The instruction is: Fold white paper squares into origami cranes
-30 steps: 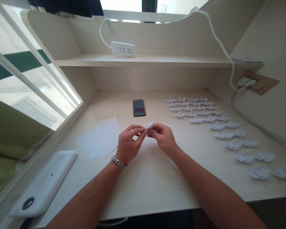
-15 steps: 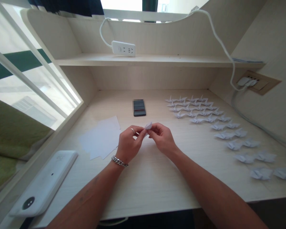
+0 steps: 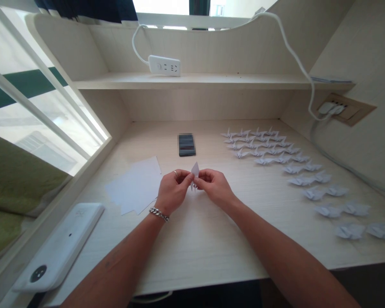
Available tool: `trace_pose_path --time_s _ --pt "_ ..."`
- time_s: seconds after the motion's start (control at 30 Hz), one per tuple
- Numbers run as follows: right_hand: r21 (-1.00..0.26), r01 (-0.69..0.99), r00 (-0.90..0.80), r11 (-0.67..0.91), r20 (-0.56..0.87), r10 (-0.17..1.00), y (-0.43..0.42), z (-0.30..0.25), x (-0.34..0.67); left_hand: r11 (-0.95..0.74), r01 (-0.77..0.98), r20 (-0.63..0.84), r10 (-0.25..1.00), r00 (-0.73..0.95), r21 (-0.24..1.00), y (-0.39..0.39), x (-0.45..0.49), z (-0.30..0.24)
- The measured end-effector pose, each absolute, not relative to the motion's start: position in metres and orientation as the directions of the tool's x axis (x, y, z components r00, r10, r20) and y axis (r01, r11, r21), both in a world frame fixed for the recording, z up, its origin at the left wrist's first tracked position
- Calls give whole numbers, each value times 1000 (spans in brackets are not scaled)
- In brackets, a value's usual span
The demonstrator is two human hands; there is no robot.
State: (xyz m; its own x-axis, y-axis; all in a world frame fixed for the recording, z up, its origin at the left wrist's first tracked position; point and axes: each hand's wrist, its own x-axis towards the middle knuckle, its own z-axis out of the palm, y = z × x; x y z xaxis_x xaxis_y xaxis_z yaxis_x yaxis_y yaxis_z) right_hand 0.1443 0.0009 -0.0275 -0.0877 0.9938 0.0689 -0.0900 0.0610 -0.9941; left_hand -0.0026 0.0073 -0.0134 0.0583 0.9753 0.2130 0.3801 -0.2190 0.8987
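A small folded white paper piece [image 3: 195,170] stands upright between my two hands above the middle of the desk [image 3: 192,239]. My left hand [image 3: 172,191], with a ring and a metal bracelet, pinches its left side. On the other side my right hand [image 3: 213,185] pinches it with closed fingers. Several finished white paper cranes [image 3: 277,154] lie in rows on the right of the desk. A loose stack of white paper sheets [image 3: 136,185] lies flat just left of my left hand.
A dark phone [image 3: 186,144] lies behind my hands. A white device [image 3: 56,247] sits at the desk's front left. A power strip [image 3: 164,65] rests on the shelf, its cable running to a wall socket [image 3: 335,109] on the right. A window is on the left.
The folded paper has turned from lying slanted to the right to standing point-up, and both hands have drawn closer together around it.
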Motion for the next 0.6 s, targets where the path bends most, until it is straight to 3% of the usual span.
trace_pose_path --time_s 0.4,0.6 --pt "-993 -113 -58 35 41 997 2 -25 149 -210 337 171 975 143 918 7 -5 -13" --pt "-984 -168 -18 60 64 998 5 -29 150 -152 139 130 980 151 979 6 -4 -15"
